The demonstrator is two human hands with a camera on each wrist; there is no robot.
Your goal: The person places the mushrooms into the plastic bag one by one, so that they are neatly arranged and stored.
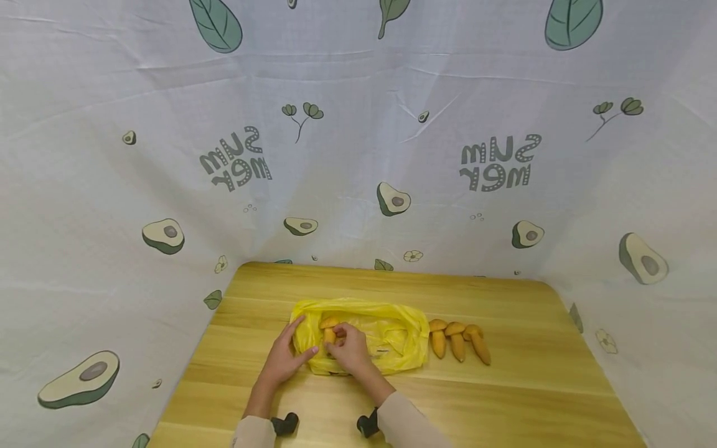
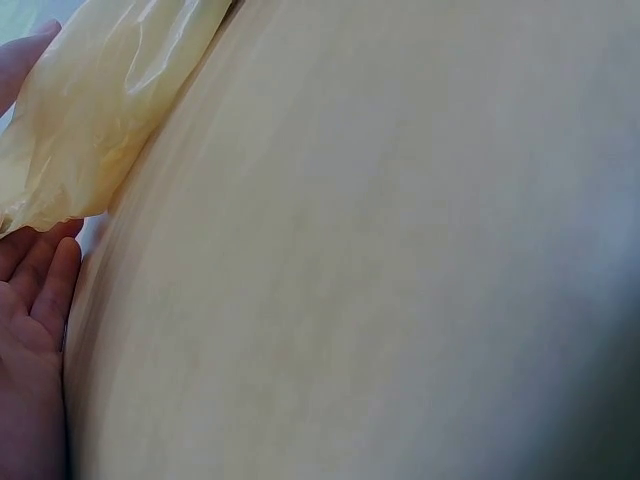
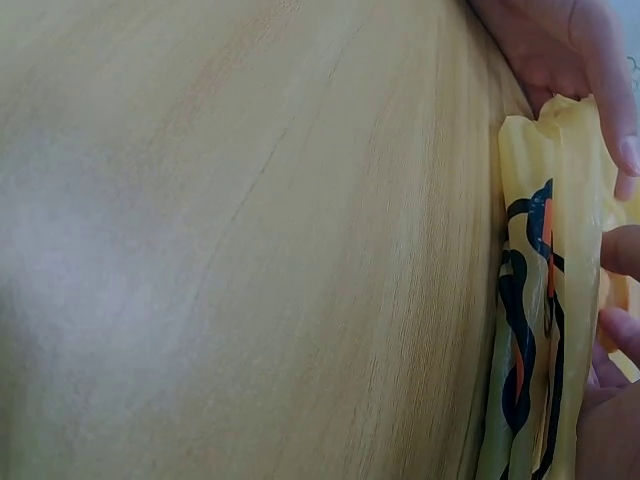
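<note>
Ideally, let the left hand, fingers spread against the yellow bag, steady its left side while the right hand, pinching a mushroom inside that end, guides it gently, avoiding any snags.

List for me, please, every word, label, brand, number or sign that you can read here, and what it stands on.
"sum mer", mirrored: left side of the white cloth.
"sum mer", mirrored again: right side of the same cloth.
Black and orange print on the yellow bag: creased, I cannot read it.
</note>
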